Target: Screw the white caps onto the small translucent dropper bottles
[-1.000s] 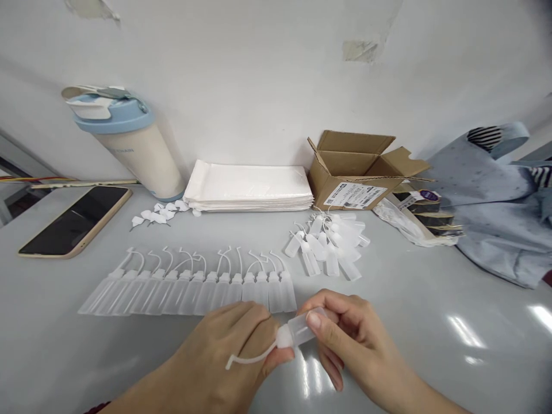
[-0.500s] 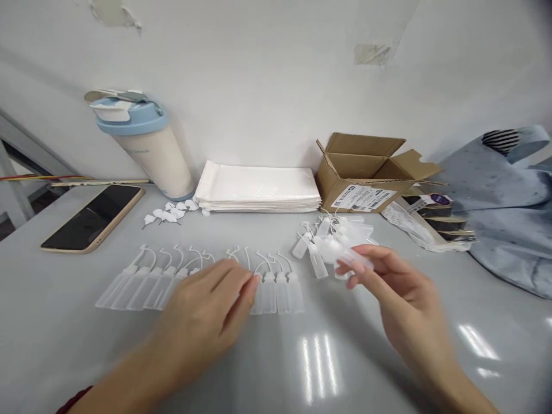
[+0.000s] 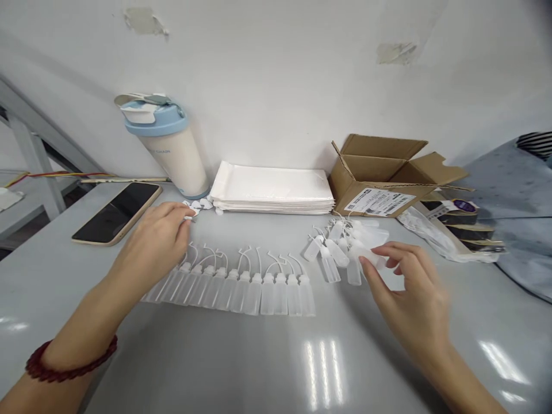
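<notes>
From the head camera I see my left hand (image 3: 153, 241) reaching to the small white caps (image 3: 199, 204) by the tumbler (image 3: 172, 149), fingertips pinched on one, while my right hand (image 3: 407, 290), fingers loosely curled, pinches a small translucent bottle (image 3: 371, 255) at the edge of the loose pile of bottles (image 3: 340, 244), right of the laid-out row of bottles (image 3: 241, 284) on the table (image 3: 241, 368). I judge these bottles to be feather-light, soft-walled and a bit slick, best gripped across the body, not by the thin tethered cap strap. The caps look tiny and easy to flick away, so a fingertip pinch suits them.
</notes>
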A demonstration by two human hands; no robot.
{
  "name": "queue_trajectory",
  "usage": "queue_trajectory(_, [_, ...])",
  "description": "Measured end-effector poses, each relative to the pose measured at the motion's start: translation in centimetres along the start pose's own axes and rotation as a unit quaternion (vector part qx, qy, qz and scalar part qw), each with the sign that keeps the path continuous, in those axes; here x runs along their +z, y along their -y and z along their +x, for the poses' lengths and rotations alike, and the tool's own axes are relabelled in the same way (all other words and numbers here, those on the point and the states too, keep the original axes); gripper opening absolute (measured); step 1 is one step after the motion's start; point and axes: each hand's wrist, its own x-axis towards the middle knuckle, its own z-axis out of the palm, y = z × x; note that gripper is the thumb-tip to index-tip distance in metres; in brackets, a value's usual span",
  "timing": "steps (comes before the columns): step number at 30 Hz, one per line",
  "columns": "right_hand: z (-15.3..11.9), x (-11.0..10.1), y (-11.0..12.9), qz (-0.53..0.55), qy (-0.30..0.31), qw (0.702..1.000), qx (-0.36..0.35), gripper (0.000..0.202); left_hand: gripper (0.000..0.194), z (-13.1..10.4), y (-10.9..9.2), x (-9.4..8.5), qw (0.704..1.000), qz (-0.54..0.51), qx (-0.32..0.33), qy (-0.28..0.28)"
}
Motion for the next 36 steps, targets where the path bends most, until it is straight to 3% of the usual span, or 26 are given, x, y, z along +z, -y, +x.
queue_trajectory(6, [-0.3, -0.1, -0.2, 0.006, -0.001, 0.999, -0.053, 0.006, 0.038, 0.5, 1.6, 1.4, 0.999, 0.047, 0.018, 0.015])
queue_trajectory(10, [-0.7, -0.4, 0.7, 0.059, 0.014, 0.995, -0.080, 0.008, 0.025, 0.9, 2.6, 2.3, 0.996, 0.084, 0.032, 0.019])
queue_trajectory(15, [-1.9, -0.5, 2.6, 0.175, 0.149, 0.964, -0.136, 0.019, 0.031, 1.3, 3.5, 3.1, 0.991, 0.119, 0.056, 0.031])
queue_trajectory(20, [-2.9, -0.6, 3.5, 0.172, 0.253, 0.934, -0.187, 0.039, 0.029, 1.3, 3.9, 3.5, 0.989, 0.129, 0.064, 0.042])
queue_trajectory(23, [-3.1, -0.5, 3.5, 0.126, 0.283, 0.926, -0.214, 0.045, 0.029, 1.2, 3.8, 3.7, 0.988, 0.127, 0.068, 0.047])
queue_trajectory(29, [-3.0, -0.3, 3.4, 0.115, 0.271, 0.933, -0.206, 0.038, 0.029, 1.0, 3.2, 3.7, 0.992, 0.093, 0.061, 0.060])
queue_trajectory(36, [-2.6, -0.7, 3.9, 0.128, 0.292, 0.931, -0.175, 0.026, 0.026, 0.7, 0.5, 1.1, 0.999, 0.000, 0.004, 0.049])
